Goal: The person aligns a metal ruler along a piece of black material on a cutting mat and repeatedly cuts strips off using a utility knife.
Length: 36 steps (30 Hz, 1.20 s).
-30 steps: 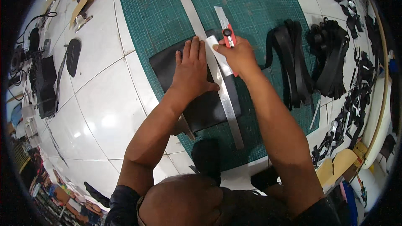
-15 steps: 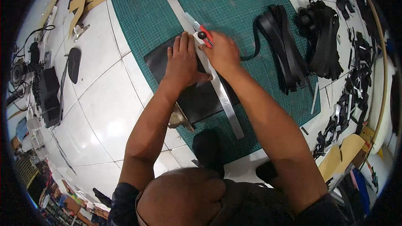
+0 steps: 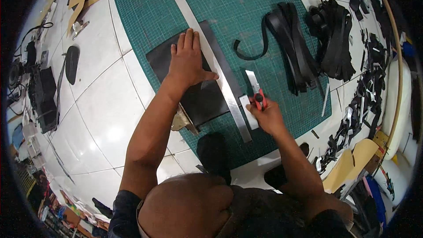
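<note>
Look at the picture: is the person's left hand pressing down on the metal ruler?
Yes, the left hand lies flat across the black sheet and the ruler.

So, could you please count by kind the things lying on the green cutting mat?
Metal ruler: 1
Black leather sheet: 1
Utility knife, in the right hand: 1
Piles of black straps: 2
Total: 5

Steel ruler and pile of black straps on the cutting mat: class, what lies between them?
In the head view, between the steel ruler and the pile of black straps lies mostly bare green cutting mat, crossed by one loose curled black strap.
</note>
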### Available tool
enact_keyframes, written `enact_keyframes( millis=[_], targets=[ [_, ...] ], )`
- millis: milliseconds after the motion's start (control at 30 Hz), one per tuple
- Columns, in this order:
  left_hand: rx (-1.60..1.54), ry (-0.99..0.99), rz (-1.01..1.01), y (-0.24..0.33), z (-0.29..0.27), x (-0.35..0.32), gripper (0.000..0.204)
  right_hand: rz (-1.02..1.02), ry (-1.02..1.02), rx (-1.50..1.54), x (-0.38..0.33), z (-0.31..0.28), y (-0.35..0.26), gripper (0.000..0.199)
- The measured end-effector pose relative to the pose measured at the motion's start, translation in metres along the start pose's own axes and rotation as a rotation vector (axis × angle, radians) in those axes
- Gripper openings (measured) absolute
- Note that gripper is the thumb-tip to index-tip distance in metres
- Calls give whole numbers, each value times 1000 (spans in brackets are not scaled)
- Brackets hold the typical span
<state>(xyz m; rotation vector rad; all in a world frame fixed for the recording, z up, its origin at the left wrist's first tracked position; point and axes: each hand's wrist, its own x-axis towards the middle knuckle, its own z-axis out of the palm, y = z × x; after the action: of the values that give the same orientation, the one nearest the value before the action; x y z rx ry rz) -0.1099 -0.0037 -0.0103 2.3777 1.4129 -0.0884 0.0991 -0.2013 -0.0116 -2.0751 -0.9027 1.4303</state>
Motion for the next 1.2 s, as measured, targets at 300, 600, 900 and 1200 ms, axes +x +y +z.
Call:
enact_keyframes(
  millis=[300, 600, 900, 1200],
  targets=[
    [7, 20, 3, -1, 1, 1, 133, -36, 98, -64, -11, 16, -9, 28],
    [-20, 28, 3, -1, 4, 0, 134, -27, 110, -28, -9, 20, 3, 33],
    [-3, 11, -2, -1, 3, 2, 134, -4, 101, 25, -7, 21, 4, 32],
    [3, 19, 24, -3, 3, 2, 133, -98, 147, 15, -11, 23, 4, 30]
  ],
)
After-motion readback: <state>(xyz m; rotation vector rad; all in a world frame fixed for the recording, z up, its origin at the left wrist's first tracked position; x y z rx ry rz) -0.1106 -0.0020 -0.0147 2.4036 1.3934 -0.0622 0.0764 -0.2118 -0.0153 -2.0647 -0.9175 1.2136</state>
